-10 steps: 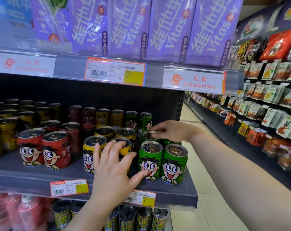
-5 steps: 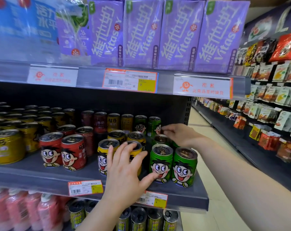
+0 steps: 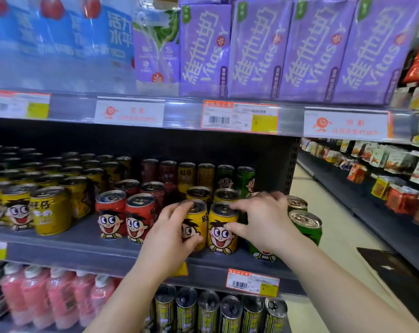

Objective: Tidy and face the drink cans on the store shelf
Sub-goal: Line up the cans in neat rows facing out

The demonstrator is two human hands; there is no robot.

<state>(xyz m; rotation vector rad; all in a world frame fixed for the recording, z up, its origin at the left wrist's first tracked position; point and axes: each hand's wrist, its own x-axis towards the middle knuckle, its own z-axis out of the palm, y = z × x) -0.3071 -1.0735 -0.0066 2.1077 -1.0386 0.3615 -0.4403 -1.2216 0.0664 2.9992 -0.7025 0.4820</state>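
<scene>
Head view, fingers: those of the left hand (image 3: 170, 233) are wrapped round the left front yellow can (image 3: 196, 224), thumb low on its face, fingertips at the rim; those of the right hand (image 3: 263, 219) are spread, index on the lid and thumb on the printed face of the right front yellow can (image 3: 224, 230), not fully clamped.

Item, change from the earlier frames: half a second ago the right hand was reaching to a green can further back and the left hovered spread before the yellow cans; both hands now sit on the yellow front pair, centre of frame. Judgement: work on the green rows has paused and the yellow pair is being faced.

Item, yellow pair: stand side by side, touching or nearly so, at the shelf (image 3: 83, 251) front. Right can's cartoon face points outward; left can's face is partly hidden by the hand and looks turned.

Item, red cans (image 3: 125, 216): left of centre, two in front, faces outward.

Item, green cans (image 3: 304, 224): right of centre, partly behind the right wrist; facing cannot be told.

Item, gold cans (image 3: 49, 210): far left, blurred.

Remaining: likely a twist of the left yellow can.
</scene>
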